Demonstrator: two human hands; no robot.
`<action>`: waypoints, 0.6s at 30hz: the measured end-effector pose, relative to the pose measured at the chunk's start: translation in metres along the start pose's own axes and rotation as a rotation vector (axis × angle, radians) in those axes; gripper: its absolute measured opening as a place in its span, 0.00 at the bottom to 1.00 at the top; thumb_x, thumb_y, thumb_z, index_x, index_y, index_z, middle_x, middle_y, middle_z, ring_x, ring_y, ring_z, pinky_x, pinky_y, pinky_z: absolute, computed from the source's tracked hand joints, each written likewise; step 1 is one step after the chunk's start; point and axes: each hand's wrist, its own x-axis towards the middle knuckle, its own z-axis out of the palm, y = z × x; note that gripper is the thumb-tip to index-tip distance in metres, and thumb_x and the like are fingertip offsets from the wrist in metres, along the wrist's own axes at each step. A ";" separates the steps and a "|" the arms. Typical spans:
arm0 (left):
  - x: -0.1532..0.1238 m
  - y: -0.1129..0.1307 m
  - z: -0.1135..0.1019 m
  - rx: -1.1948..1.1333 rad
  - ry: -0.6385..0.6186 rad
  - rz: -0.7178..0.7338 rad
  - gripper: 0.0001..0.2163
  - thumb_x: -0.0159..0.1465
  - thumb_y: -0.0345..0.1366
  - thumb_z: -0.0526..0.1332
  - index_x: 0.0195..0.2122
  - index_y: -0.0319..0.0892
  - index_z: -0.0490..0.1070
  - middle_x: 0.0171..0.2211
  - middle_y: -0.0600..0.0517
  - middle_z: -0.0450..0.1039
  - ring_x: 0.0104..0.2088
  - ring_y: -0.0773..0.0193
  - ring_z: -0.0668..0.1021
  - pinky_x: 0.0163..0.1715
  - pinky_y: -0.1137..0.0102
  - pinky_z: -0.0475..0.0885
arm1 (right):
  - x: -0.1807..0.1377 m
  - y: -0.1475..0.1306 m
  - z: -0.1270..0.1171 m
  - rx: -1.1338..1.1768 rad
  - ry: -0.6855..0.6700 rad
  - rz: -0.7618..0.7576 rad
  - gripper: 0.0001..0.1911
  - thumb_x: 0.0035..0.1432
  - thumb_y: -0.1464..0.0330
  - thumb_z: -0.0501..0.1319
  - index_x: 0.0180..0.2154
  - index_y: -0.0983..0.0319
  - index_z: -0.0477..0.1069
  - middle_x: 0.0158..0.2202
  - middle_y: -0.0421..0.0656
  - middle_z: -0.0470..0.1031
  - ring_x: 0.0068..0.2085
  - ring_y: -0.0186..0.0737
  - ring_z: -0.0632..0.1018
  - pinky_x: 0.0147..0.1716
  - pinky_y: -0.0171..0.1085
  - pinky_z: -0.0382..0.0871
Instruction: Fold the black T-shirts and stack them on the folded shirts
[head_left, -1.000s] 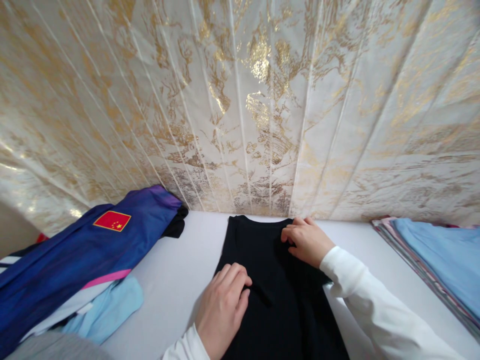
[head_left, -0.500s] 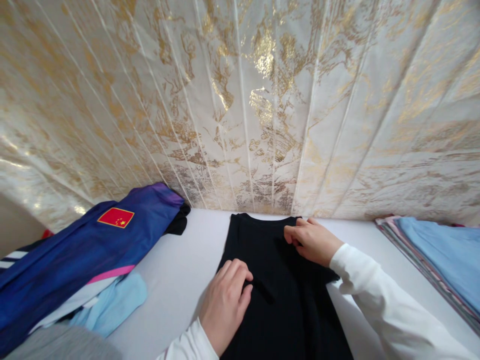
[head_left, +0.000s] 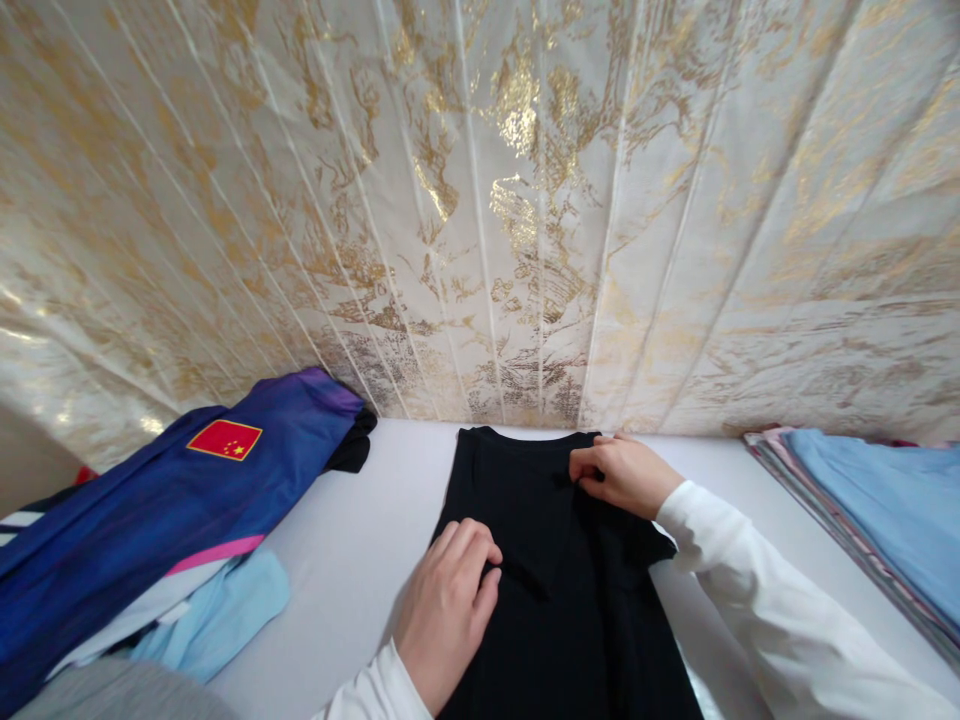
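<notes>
A black garment (head_left: pixel 555 590) lies flat on the white surface (head_left: pixel 360 540), its neckline toward the gold-patterned wall. My left hand (head_left: pixel 448 610) rests on its left edge, fingers curled and pinching a fold of the black cloth. My right hand (head_left: pixel 621 474) sits near the garment's upper right shoulder, fingers bent and pinching the fabric there. Both arms wear white sleeves.
A pile of clothes lies at the left: a blue-purple jersey with a red flag patch (head_left: pixel 172 490) over light blue cloth (head_left: pixel 217 620). A stack of folded garments topped with light blue (head_left: pixel 877 520) sits at the right. The gold-and-white wall (head_left: pixel 480 200) closes the back.
Both hands stay on the black garment; the right hand has crept slightly up toward the neckline and the left hand's fingers have tightened a little on the fold.
</notes>
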 end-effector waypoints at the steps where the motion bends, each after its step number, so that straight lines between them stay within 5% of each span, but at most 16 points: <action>1: 0.000 0.000 0.000 0.001 -0.002 0.001 0.09 0.60 0.22 0.51 0.33 0.43 0.61 0.35 0.51 0.64 0.37 0.59 0.69 0.37 0.64 0.67 | 0.000 0.001 0.000 0.004 0.017 0.040 0.09 0.53 0.72 0.56 0.33 0.56 0.73 0.29 0.38 0.77 0.35 0.39 0.74 0.34 0.35 0.58; 5: 0.000 0.001 0.000 0.026 -0.003 0.006 0.09 0.59 0.21 0.51 0.32 0.44 0.61 0.35 0.52 0.64 0.36 0.59 0.69 0.37 0.65 0.67 | 0.001 0.002 0.003 -0.021 0.053 0.173 0.09 0.53 0.72 0.55 0.35 0.57 0.72 0.30 0.40 0.76 0.33 0.39 0.75 0.30 0.34 0.57; 18: 0.018 0.025 0.000 0.085 -0.151 0.132 0.11 0.58 0.22 0.55 0.39 0.44 0.65 0.38 0.52 0.67 0.38 0.57 0.68 0.37 0.62 0.64 | 0.004 0.001 0.007 -0.041 0.003 0.096 0.09 0.49 0.73 0.56 0.33 0.57 0.72 0.30 0.40 0.77 0.38 0.40 0.74 0.34 0.34 0.58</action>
